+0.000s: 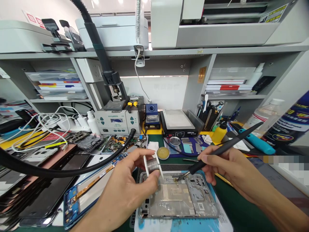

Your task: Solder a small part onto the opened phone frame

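Looks pretty bright, lit by ceiling lights, kinda stretches toward the side edges of the bench, goes blocky far right.

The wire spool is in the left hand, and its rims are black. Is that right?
Not quite: the rims are white, not black, as the head view shows. The wire spool is in the left hand, as you said.

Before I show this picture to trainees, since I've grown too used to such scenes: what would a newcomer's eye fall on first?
Probably the left hand, near the centre, pinching a spool of wire, and the right hand holding a dark soldering iron over the metal phone frame. Next, the thick black hose sweeping across the left side.
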Demonstrator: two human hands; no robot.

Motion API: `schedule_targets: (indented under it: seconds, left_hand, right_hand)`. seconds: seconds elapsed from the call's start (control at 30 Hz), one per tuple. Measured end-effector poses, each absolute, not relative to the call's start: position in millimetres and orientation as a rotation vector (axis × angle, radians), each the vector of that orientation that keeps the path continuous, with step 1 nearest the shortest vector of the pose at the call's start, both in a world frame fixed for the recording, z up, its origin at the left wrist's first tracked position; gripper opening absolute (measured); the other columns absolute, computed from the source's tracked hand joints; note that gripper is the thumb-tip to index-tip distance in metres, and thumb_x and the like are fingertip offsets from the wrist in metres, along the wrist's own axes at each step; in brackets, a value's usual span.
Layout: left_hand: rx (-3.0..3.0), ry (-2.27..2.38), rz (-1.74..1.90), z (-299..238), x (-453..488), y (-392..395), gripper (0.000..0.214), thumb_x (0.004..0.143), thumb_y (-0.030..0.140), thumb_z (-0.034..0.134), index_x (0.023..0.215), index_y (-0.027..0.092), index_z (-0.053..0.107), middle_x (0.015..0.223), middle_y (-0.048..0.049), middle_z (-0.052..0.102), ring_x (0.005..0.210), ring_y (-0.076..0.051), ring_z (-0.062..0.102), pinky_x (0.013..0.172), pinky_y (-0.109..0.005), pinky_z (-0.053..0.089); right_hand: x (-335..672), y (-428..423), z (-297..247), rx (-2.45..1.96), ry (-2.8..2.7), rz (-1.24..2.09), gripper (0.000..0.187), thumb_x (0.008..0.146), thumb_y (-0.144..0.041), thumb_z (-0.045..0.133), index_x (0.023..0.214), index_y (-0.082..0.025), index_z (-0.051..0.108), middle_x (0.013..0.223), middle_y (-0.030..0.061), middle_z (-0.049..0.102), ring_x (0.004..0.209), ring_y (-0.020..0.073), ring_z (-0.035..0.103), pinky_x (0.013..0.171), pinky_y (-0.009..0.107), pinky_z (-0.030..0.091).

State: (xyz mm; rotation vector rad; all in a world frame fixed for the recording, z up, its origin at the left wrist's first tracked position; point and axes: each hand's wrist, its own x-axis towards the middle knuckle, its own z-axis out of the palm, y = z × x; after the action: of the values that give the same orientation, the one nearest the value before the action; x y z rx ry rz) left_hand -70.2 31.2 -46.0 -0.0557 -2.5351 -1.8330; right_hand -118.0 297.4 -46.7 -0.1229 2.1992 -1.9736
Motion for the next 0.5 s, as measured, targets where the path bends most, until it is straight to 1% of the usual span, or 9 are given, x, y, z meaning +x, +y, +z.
schedule_targets:
  seconds: [0.17,0.33,0.5]
  left_hand:
    - [-0.093,-2.535,-1.830,-48.1,-70.8,30.0,0.036,0.081,0.040,0.067,0.114,0.026,0.060,0.096,-0.0016,0.067,0.094,-0.023,0.062,0.074,-0.030,0.047]
    - [-0.083,-2.511,-1.835,-52.9,-70.1,29.5,0.034,0.084,0.039,0.066,0.116,0.027,0.061,0.093,0.0001,0.066,0.093,-0.022,0.063,0.077,-0.030,0.047]
    - [-0.104,-2.499,-1.848,-53.6,-70.8,29.8,0.032,0.086,0.038,0.065,0.116,0.028,0.061,0.095,0.0004,0.067,0.091,-0.021,0.062,0.079,-0.030,0.047]
  right_hand:
    - [-117.4,297.0,-46.3,-0.112,2.207,-1.962,0.030,0.082,-0.046,0.080,0.078,-0.019,0.070,0.054,0.0020,0.070,0.048,0.0173,0.065,0.050,0.027,0.053]
    - [-118.5,296.7,-45.7,-0.142,2.200,-1.963,0.030,0.082,-0.047,0.080,0.076,-0.019,0.069,0.054,0.0012,0.069,0.047,0.0169,0.064,0.048,0.026,0.052]
    - [-118.7,296.1,-46.0,-0.156,2.195,-1.976,0.030,0.081,-0.047,0.079,0.076,-0.019,0.070,0.054,0.0007,0.069,0.047,0.0167,0.064,0.048,0.026,0.052]
